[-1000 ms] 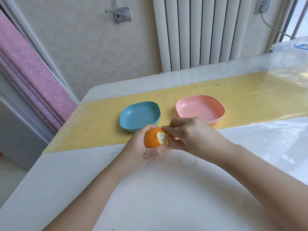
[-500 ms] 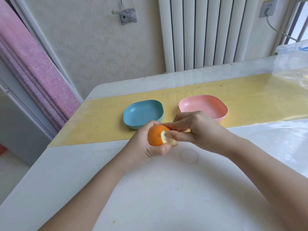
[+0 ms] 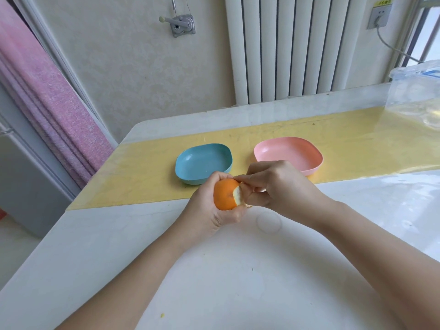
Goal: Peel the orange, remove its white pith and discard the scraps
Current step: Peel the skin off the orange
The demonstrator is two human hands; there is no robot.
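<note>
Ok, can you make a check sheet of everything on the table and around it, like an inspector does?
Surface: white table with a yellow mat across its far part.
Job's things: orange, mostly unpeeled, one peel flap lifted; blue dish and pink dish on the mat, both empty.
Clutter: clear plastic tub at the far right; tiny yellow crumb on the near side.
Hands: left hand grips the orange; right hand pinches the peel flap.
Cables: one cable hangs from the wall socket.
Surroundings: radiator, pink curtain, wall crank.
</note>
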